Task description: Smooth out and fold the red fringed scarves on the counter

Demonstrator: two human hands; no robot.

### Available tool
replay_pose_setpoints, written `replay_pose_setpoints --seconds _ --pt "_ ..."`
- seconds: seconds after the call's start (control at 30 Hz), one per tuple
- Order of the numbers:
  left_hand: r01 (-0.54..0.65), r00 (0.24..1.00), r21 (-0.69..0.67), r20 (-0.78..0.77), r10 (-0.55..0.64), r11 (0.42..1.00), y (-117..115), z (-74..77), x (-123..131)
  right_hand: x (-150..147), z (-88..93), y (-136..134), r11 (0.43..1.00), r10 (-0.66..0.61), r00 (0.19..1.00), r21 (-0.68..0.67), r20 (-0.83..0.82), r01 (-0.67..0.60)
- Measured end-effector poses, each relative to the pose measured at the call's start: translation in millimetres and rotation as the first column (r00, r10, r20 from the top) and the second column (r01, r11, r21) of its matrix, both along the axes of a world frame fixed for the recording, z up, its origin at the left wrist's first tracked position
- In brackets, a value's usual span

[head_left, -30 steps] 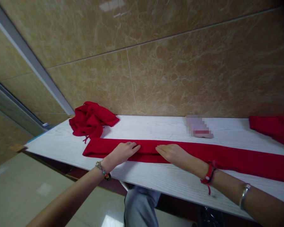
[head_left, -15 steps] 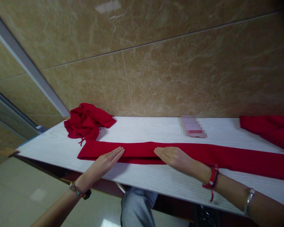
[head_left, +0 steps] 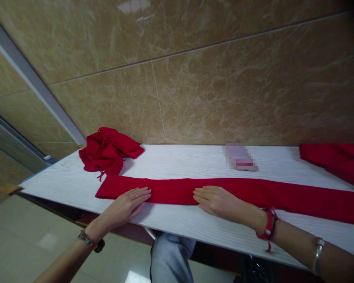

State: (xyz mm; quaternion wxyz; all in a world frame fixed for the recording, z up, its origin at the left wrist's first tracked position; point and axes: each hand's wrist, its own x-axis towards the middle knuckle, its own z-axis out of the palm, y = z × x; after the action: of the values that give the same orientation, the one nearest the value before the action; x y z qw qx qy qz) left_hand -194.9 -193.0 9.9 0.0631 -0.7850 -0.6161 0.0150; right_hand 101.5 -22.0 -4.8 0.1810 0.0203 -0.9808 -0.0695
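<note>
The gap along the folded red cloth [head_left: 171, 191] has closed — it lies flatter under the left hand [head_left: 126, 204] and right hand [head_left: 216, 199], each grip flat, holding nothing.

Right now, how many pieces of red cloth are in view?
3: a crumpled bundle at left, a long flat strip under the left hand and right hand, and a cut-off piece at the right edge. More may hide in folds or beyond the frame.

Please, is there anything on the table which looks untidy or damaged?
One red cloth lies crumpled on the white table, untidy beside the flat red strip under the left hand and right hand. I see no damage.
</note>
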Motion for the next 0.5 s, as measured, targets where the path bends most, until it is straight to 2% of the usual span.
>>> replay_pose_setpoints --seconds 0.07,0.13,0.2,0.3,0.43,0.47,0.5 --pt "-0.216 0.976 0.06 -0.013 0.217 0.974 1.1 -4.1 -7.7 -8.4 4.6 -3.5 0.992 -0.076 0.997 -0.098 0.003 0.076" --pt "-0.453 0.89 0.087 -0.013 0.456 0.887 1.2 -11.3 -19.9 -17.8 7.6 -6.1 0.976 -0.143 0.989 -0.164 0.034 0.147" --pt "-0.576 0.816 0.052 -0.007 0.577 0.816 1.5 -18.2 -33.2 -25.3 6.5 -6.4 0.959 -0.176 0.979 -0.207 0.102 0.194" --pt "-0.602 0.798 -0.003 -0.006 0.602 0.798 5.6 -21.5 -47.5 -30.1 -1.1 -3.2 0.943 -0.174 0.966 -0.252 0.189 0.219" --pt "-0.599 0.8 -0.006 0.027 0.599 0.801 13.1 -13.6 -58.9 -28.8 -7.7 -0.6 0.939 -0.182 0.965 -0.257 0.189 0.228" --pt "-0.625 0.78 0.039 0.067 0.622 0.779 12.9 -10.6 -63.0 -28.2 -8.0 -0.8 0.941 -0.183 0.966 -0.252 0.184 0.227" --pt "-0.673 0.739 0.093 0.148 0.658 0.734 11.1 -7.4 -68.0 -27.7 -8.0 -1.1 0.943 -0.182 0.967 -0.247 0.18 0.224"
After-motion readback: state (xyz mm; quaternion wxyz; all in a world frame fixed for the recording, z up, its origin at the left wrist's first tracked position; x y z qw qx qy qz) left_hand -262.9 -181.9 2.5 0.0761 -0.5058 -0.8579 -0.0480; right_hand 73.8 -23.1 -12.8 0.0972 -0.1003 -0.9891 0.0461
